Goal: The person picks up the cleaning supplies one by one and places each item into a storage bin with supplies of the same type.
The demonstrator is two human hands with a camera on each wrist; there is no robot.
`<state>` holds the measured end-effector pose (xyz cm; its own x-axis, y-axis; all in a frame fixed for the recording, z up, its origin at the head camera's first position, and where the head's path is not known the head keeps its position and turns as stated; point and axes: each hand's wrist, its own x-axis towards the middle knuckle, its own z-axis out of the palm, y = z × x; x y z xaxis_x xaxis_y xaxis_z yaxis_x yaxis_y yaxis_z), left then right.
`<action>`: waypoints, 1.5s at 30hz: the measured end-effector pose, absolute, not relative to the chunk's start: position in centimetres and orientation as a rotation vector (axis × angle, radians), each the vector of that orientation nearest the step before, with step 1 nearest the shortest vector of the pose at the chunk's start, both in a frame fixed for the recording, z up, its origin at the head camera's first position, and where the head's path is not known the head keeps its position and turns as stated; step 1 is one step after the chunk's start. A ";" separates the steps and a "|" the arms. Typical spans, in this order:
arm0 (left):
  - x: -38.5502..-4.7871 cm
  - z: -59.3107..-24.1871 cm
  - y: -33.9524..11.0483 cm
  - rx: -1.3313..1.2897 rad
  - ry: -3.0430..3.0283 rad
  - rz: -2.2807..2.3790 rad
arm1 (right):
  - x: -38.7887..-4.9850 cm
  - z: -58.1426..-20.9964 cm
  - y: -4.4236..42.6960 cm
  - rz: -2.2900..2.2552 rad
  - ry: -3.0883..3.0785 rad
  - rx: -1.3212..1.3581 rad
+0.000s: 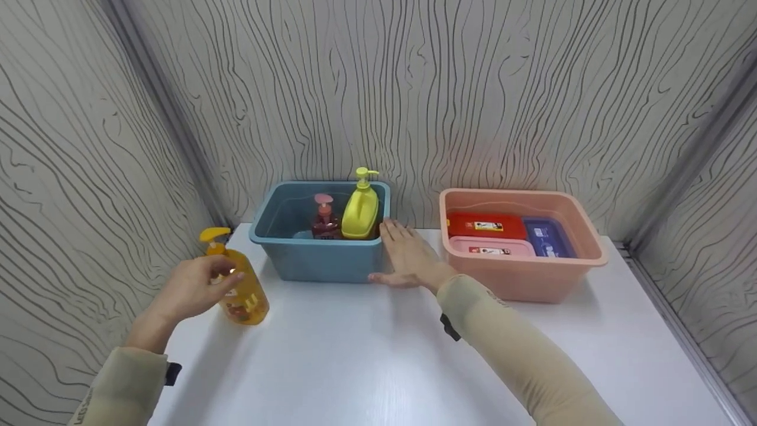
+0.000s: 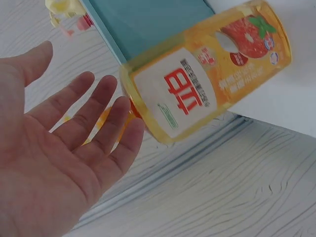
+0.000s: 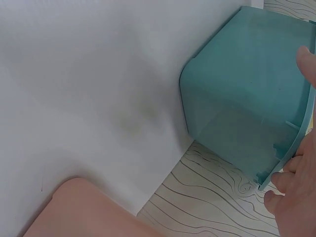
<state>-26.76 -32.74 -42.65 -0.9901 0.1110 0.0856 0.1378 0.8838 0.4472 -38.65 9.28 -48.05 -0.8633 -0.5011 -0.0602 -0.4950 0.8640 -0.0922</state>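
Observation:
An orange pump bottle (image 1: 247,293) of liquid soap stands on the table at the left, its label turned toward the left wrist view. My left hand (image 1: 190,288) is beside its neck, fingers loosely bent and not wrapped round it; whether the fingertips touch the bottle I cannot tell. To the right of it stands a blue bin (image 1: 322,263). Inside are a yellow pump bottle (image 1: 359,214) and a dark red pump bottle (image 1: 326,226) with a pink pump. Against the bin's right side rests my right hand (image 1: 409,258), its fingers extended along the rim.
A pink bin (image 1: 520,284) stands on the right, holding a red-lidded box (image 1: 470,223), a pink-lidded box (image 1: 508,245) and a dark blue one (image 1: 547,235). Behind the bins rises a wood-patterned wall (image 1: 378,89). The white table (image 1: 331,355) extends toward me.

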 end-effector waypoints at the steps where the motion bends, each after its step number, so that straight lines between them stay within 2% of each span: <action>1: -26.8 -42.6 -33.0 -0.176 -2.992 -0.723 | -38.7 -48.0 9.3 -0.104 2.954 -0.795; 13: -26.9 -43.2 -36.1 -0.058 -2.955 -0.763 | -38.7 -48.0 9.2 -0.123 2.942 -0.810; 26: -27.8 -42.9 -37.2 0.041 -2.955 -0.852 | -38.5 -47.8 9.3 -0.176 2.937 -0.779; 45: -30.2 -44.4 -37.7 0.033 -2.822 -1.316 | -38.6 -48.0 9.3 -0.145 2.951 -0.800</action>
